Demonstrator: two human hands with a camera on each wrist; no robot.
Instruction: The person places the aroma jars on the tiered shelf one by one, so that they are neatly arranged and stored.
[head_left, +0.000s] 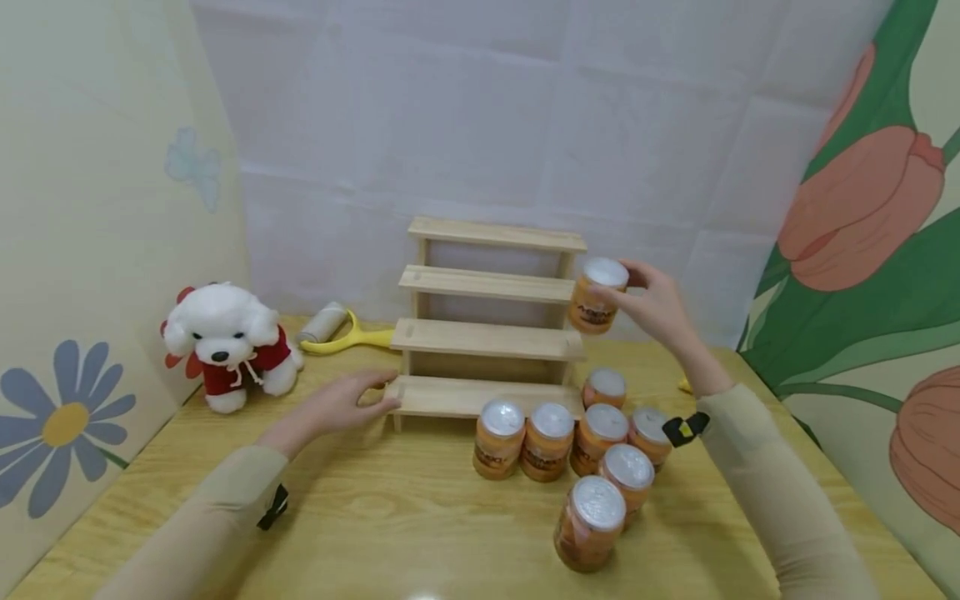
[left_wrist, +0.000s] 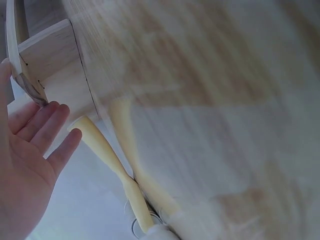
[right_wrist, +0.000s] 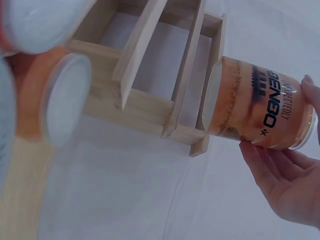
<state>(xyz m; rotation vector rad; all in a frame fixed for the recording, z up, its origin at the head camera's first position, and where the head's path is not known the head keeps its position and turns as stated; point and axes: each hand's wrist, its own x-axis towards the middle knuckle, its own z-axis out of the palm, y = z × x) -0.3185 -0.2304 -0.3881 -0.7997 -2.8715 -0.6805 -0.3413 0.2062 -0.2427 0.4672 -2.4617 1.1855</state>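
Observation:
My right hand (head_left: 660, 308) holds an orange can (head_left: 595, 310) with a pale silvery lid in the air, at the right end of the stepped wooden rack (head_left: 487, 340). In the right wrist view the can (right_wrist: 260, 102) shows dark lettering, with the fingers below it and part of the thumb side cut off. At the rack's lowest step, my left hand (head_left: 341, 406) pinches the left end between thumb and fingers. The left wrist view shows fingertips against the board's corner. Several similar cans (head_left: 547, 442) stand upright in front of the rack's right side.
A white plush dog (head_left: 225, 333) in a red top sits at the left. Behind my left hand lie a yellow forked handle (head_left: 348, 337) and a grey cylinder (head_left: 324, 322). The wooden table (head_left: 405, 525) meets a white cloth backdrop (head_left: 450, 108) and painted side walls.

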